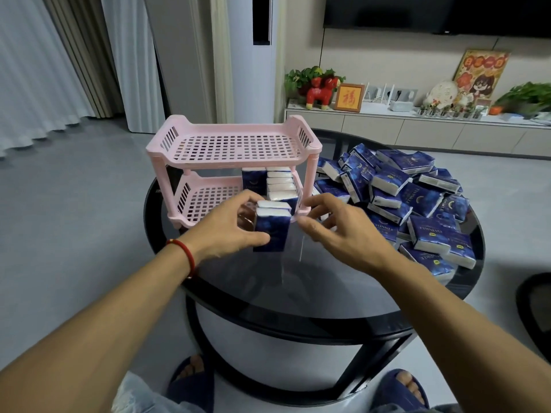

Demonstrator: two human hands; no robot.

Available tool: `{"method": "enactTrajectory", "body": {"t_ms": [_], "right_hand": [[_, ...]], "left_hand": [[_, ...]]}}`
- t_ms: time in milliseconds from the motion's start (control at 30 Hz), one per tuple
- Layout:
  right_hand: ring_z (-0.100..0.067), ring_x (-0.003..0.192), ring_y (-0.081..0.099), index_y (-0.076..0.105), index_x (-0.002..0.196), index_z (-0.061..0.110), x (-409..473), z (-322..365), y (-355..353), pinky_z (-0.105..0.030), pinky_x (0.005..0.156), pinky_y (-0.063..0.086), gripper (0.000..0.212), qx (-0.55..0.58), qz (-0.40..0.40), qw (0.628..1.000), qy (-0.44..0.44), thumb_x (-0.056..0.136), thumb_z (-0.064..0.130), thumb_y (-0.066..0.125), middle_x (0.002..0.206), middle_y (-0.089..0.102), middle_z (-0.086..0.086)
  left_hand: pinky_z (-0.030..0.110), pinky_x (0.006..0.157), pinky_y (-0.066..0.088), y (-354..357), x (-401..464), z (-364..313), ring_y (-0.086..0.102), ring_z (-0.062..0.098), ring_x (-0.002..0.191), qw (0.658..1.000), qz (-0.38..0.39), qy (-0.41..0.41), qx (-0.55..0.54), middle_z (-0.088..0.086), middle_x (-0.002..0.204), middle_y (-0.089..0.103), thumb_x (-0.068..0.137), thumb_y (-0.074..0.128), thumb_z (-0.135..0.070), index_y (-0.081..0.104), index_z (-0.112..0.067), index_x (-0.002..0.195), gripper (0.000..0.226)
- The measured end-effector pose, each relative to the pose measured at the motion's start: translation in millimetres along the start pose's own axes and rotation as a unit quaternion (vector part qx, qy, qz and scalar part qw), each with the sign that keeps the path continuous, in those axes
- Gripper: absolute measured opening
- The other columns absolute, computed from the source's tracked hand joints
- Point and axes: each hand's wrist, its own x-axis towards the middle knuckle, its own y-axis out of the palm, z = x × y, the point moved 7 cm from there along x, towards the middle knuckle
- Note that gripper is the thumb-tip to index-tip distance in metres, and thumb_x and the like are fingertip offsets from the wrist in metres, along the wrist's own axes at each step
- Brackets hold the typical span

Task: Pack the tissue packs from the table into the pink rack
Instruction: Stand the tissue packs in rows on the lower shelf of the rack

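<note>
A pink two-tier rack (229,144) stands at the far left of a round dark glass table (322,281). Several blue tissue packs (280,186) stand on end at the right of its lower shelf; the top shelf is bare. My left hand (229,228) grips two upright blue packs (272,229) just in front of the lower shelf. My right hand (337,231) hovers beside them with fingers loosely curled and holds nothing. A big heap of blue tissue packs (411,198) lies on the right of the table.
Behind the table runs a low white cabinet (417,129) with a red toy horse, plants and framed pictures. A tall white air conditioner (256,55) and curtains stand at the back left. My slippered feet show under the table edge.
</note>
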Motion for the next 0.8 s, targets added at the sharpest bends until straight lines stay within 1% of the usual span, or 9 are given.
{"method": "enactTrajectory", "body": {"t_ms": [100, 167, 233, 267, 333, 400, 533, 667, 800], "right_hand": [[-0.009, 0.083, 0.069, 0.063, 0.114, 0.024, 10.5, -16.2, -13.6, -0.043, 0.078, 0.061, 0.025, -0.033, -0.087, 0.995, 0.041, 0.098, 0.042, 0.061, 0.096, 0.069, 0.011], [-0.014, 0.09, 0.068, 0.06, 0.121, 0.022, 17.7, -25.0, -14.6, -0.045, 0.084, 0.061, 0.029, -0.024, -0.1, 0.991, 0.081, 0.098, 0.039, 0.062, 0.105, 0.068, 0.007], [-0.016, 0.096, 0.067, 0.053, 0.134, 0.019, 25.3, -26.5, -9.2, -0.046, 0.09, 0.059, 0.042, -0.026, -0.082, 0.992, 0.094, 0.098, 0.039, 0.063, 0.116, 0.065, 0.004], [-0.016, 0.097, 0.066, 0.05, 0.139, 0.019, 28.7, -24.8, -5.7, -0.046, 0.091, 0.058, 0.047, -0.024, -0.073, 0.992, 0.095, 0.099, 0.038, 0.064, 0.12, 0.063, 0.004], [-0.018, 0.101, 0.066, 0.048, 0.142, 0.02, 35.8, -22.4, 1.8, -0.047, 0.092, 0.057, 0.048, -0.009, -0.062, 0.993, 0.101, 0.099, 0.037, 0.063, 0.124, 0.063, 0.002], [-0.021, 0.105, 0.065, 0.049, 0.139, 0.022, 41.5, -21.5, 6.9, -0.05, 0.093, 0.057, 0.043, 0.009, -0.062, 0.992, 0.109, 0.1, 0.037, 0.062, 0.124, 0.065, -0.002], [-0.023, 0.101, 0.068, 0.054, 0.127, 0.02, 51.9, -24.9, 9.6, -0.053, 0.089, 0.058, 0.033, 0.034, -0.085, 0.988, 0.127, 0.1, 0.037, 0.062, 0.117, 0.068, -0.003], [-0.022, 0.095, 0.069, 0.057, 0.113, 0.023, 59.1, -30.7, 10.9, -0.052, 0.087, 0.059, 0.019, 0.036, -0.106, 0.984, 0.135, 0.099, 0.034, 0.064, 0.101, 0.065, 0.005], [-0.022, 0.091, 0.069, 0.06, 0.107, 0.023, 62.3, -33.4, 8.6, -0.052, 0.081, 0.06, 0.014, 0.027, -0.117, 0.984, 0.135, 0.098, 0.032, 0.065, 0.098, 0.066, 0.005]], "left_hand": [[0.038, 0.094, 0.059, -20.5, 0.3, 8.8, 0.071, 0.015, 0.099, 0.998, -0.056, -0.028, -0.02, -0.001, 0.106, 0.073, 0.077, 0.086, -0.009, 0.06, -0.025, 0.118, 0.051], [0.032, 0.09, 0.058, -29.8, 5.2, 18.0, 0.069, 0.011, 0.098, 0.994, -0.089, -0.052, -0.024, -0.005, 0.105, 0.072, 0.077, 0.087, -0.015, 0.058, -0.025, 0.117, 0.051], [0.04, 0.094, 0.058, -37.4, 13.6, 26.9, 0.069, 0.015, 0.104, 0.99, -0.121, -0.066, -0.02, -0.005, 0.111, 0.071, 0.069, 0.088, -0.029, 0.055, -0.031, 0.116, 0.057], [0.044, 0.098, 0.057, -40.2, 18.4, 30.8, 0.068, 0.018, 0.107, 0.988, -0.135, -0.073, -0.018, -0.004, 0.114, 0.07, 0.067, 0.087, -0.03, 0.054, -0.032, 0.117, 0.059], [0.046, 0.104, 0.052, -43.6, 28.4, 36.0, 0.064, 0.022, 0.113, 0.985, -0.154, -0.084, -0.012, -0.002, 0.12, 0.066, 0.074, 0.086, -0.021, 0.052, -0.028, 0.124, 0.061], [0.043, 0.106, 0.05, -42.7, 38.7, 36.5, 0.061, 0.023, 0.116, 0.983, -0.161, -0.09, 0.0, -0.001, 0.122, 0.063, 0.08, 0.083, -0.015, 0.049, -0.024, 0.129, 0.061], [0.042, 0.101, 0.054, -31.9, 60.4, 41.6, 0.065, 0.025, 0.109, 0.985, -0.148, -0.088, 0.008, 0.003, 0.116, 0.068, 0.078, 0.082, -0.012, 0.051, -0.02, 0.126, 0.058], [0.034, 0.094, 0.055, -24.2, 75.6, 46.7, 0.067, 0.024, 0.107, 0.986, -0.144, -0.08, 0.017, 0.0, 0.112, 0.067, 0.08, 0.081, -0.008, 0.054, -0.02, 0.125, 0.054], [0.032, 0.097, 0.054, -21.9, 81.1, 50.0, 0.065, 0.021, 0.108, 0.984, -0.158, -0.072, 0.027, 0.0, 0.119, 0.068, 0.081, 0.082, -0.01, 0.055, -0.022, 0.134, 0.061]]}}
